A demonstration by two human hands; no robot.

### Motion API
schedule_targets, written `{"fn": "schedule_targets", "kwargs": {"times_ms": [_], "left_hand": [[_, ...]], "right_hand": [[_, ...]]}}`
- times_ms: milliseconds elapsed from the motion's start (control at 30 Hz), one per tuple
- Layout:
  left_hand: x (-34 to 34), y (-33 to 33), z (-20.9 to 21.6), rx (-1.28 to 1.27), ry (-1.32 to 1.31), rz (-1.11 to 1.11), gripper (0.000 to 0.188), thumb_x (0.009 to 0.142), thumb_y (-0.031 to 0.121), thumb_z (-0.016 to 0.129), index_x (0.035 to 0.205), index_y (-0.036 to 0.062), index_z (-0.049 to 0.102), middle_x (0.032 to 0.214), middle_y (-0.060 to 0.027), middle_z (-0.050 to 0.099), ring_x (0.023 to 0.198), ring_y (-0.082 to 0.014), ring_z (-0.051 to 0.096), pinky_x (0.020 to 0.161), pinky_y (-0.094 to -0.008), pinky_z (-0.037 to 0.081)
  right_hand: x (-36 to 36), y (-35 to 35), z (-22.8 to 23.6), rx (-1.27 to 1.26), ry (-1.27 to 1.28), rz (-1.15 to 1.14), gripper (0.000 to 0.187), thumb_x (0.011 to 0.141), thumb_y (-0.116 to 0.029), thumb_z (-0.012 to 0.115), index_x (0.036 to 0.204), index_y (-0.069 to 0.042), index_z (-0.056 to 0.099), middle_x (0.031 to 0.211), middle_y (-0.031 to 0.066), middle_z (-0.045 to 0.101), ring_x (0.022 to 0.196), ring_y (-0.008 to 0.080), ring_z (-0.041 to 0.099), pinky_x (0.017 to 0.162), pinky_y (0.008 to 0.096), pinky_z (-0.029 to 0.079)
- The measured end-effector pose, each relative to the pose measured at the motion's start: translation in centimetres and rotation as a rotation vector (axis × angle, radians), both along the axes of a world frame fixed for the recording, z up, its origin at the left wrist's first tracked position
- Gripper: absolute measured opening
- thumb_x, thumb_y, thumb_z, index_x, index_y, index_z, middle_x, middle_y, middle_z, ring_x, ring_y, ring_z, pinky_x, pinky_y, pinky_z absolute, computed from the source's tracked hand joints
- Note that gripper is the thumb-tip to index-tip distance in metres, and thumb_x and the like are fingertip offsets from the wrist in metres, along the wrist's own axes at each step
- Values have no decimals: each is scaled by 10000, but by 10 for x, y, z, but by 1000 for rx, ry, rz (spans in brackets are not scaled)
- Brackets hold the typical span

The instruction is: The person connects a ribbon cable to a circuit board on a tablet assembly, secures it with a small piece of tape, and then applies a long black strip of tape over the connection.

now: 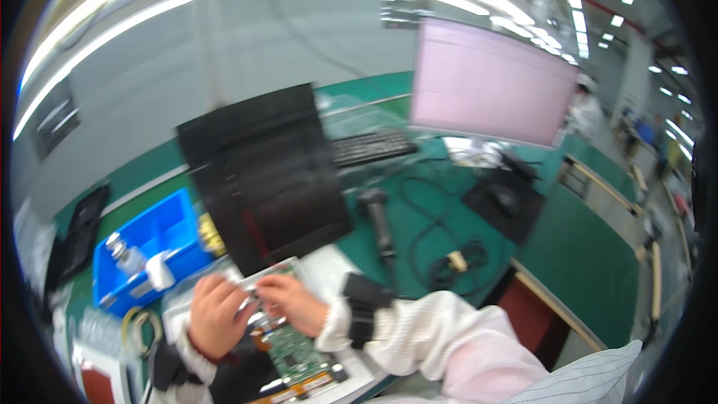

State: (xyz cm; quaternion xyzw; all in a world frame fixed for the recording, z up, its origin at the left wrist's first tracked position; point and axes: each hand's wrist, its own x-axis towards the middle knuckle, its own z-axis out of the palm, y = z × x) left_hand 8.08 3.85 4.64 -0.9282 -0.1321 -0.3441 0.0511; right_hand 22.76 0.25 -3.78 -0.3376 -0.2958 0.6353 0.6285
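Observation:
My left hand [217, 317] and my right hand [295, 304] meet fingertip to fingertip over an opened flat device. Both are closed in a pinch around a small silvery piece [251, 301]; blur hides what it is. Below the fingers lies a green circuit board [295, 348] with orange strips, set over a dark panel [243, 374] inside a white frame [359, 380]. A large black panel [265, 172] stands tilted just beyond my hands. Dark bands wrap the cuffs of both my white sleeves.
At left sits a blue bin [179, 221] with a clear bottle [129, 258] in it. A keyboard [374, 148], a handheld scanner [379, 224], cables [426, 243] and a mouse [506, 198] lie on the green table. A monitor [493, 78] stands behind; a person [585, 112] is far right.

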Motion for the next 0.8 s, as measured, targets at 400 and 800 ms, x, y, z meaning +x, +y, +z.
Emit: {"fn": "schedule_targets", "kwargs": {"times_ms": [400,800], "left_hand": [[13,-14,-32,209,-58,109,103,613,71,597,654,37,509,696,-94,487,775,-295,491,704,-411,371],[14,-9,-41,280,-62,187,92,640,79,571,627,32,493,664,-98,458,746,-285,487,682,-402,365]], "right_hand": [[-4,3,-3,-31,-14,45,147,851,-155,501,982,-99,533,619,-47,460,544,39,435,483,182,331],[-11,7,-6,-72,30,53,129,866,-188,490,966,-120,534,605,-60,464,526,31,447,460,181,323]]}}
